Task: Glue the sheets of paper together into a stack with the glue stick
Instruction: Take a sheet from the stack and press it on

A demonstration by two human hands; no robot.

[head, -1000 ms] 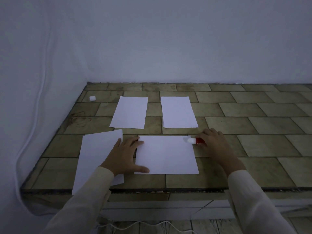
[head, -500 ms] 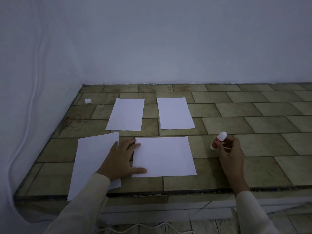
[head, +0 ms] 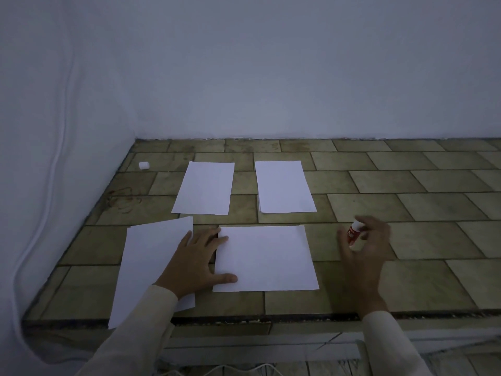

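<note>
A white sheet lies crosswise at the front of the tiled counter. My left hand rests flat on its left edge, fingers spread, also overlapping a larger sheet at the front left. My right hand hovers to the right of the front sheet, curled around a red and white glue stick with its white tip up. Two more sheets lie farther back: one at left, one at right with another edge showing beneath it.
A small white cap sits near the back left corner of the tiled counter. White walls close off the back and left. A white cable runs down the left wall. The counter's front edge is just below my wrists.
My right hand has pulled the glue stick off the front sheet's top right corner and moved it rightward and slightly nearer. My left hand has stayed pressed on the sheet.
</note>
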